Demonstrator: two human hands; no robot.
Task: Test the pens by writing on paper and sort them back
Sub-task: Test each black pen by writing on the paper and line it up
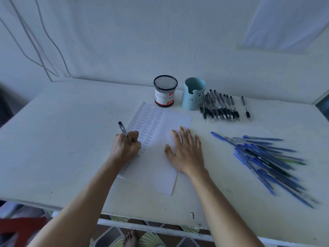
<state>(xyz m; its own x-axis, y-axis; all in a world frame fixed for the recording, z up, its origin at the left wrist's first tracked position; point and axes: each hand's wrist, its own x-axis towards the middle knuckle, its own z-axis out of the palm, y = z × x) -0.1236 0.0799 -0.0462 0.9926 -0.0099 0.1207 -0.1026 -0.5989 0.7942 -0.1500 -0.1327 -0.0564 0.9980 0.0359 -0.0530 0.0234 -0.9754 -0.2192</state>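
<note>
Pale plaster walls back a white-painted surface [71, 139], shown from above in the head view. A sheet of paper [170, 122] is laid at its centre, the left columns filled with the word "test". A black pen [122, 129] is gripped by the left hand [125, 147], fingers curled round the barrel, at nine o'clock on the sheet; the right hand [187, 154] is pressed flat and spread at three o'clock. A mesh cup [165, 90] and a blue cup [193, 93] are set at twelve o'clock, a row of black pens [219, 107] at one o'clock, a heap of blue pens [267, 157] at four o'clock.

The writing step is judged to be in hand. It is best done with the sheet pinned firmly, a short word written under light pressure, and the line checked for skips before the pen is sorted.

The nib is hidden behind the left hand, so contact with the paper cannot be confirmed. The lowest words are covered by the forearm, and the blue heap is blurred toward the right edge.
</note>
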